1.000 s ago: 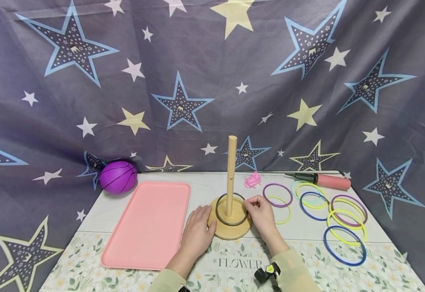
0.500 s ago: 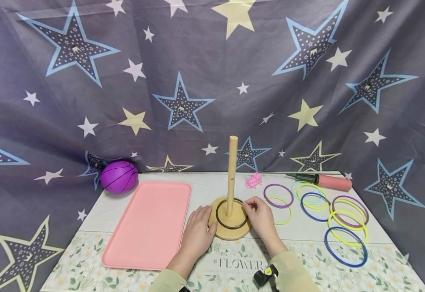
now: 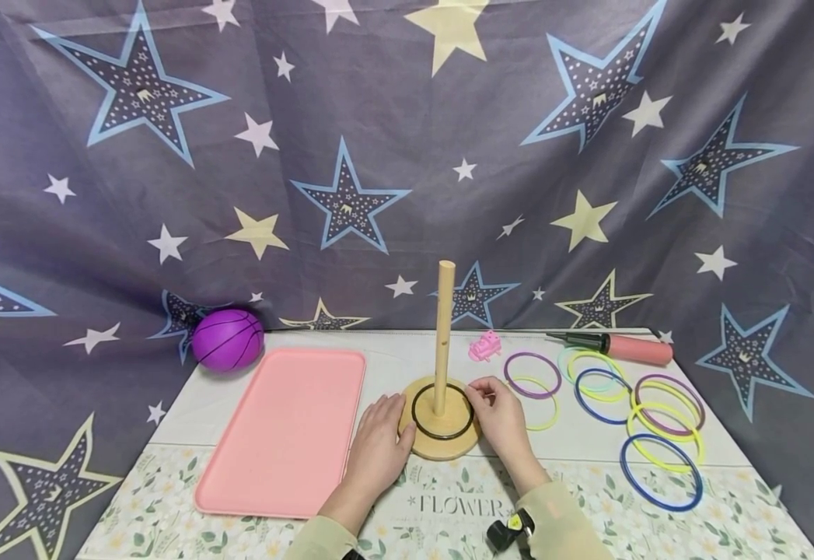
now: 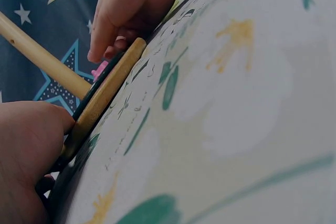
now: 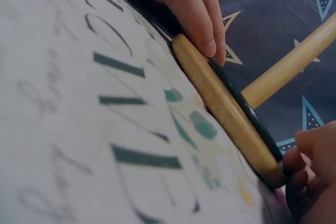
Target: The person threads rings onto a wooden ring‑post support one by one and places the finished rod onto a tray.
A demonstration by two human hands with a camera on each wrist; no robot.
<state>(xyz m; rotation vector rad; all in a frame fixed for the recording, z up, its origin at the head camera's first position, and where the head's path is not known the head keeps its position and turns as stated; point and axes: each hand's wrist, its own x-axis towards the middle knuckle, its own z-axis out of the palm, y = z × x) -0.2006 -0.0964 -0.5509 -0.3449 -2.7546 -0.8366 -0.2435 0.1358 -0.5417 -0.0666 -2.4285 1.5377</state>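
Observation:
A light wooden post (image 3: 444, 334) rises from a round wooden base (image 3: 441, 449) in the middle of the table. Around the post lies a black ring (image 3: 442, 438), flat on the base in both wrist views. My left hand (image 3: 380, 435) rests at the base's left edge, fingers straight and thumb against its side. On the other side my right hand (image 3: 501, 416) pinches the ring's right edge with thumb and index finger, the other fingers curled under. Seen from the right wrist, the ring (image 5: 252, 116) runs close along the top of the base.
Several yellow, blue, purple and light-blue rings, among them a blue ring (image 3: 661, 509), lie at the right. Behind them is a pink-and-black hand pump (image 3: 637, 349). A small pink toy (image 3: 485, 346) stands behind the post. At left are a pink tray (image 3: 284, 435) and a purple ball (image 3: 228, 341).
The black ring has come down a little around the post and now lies flat on the base. My right hand has lowered slightly with it; the left hand has stayed in place.

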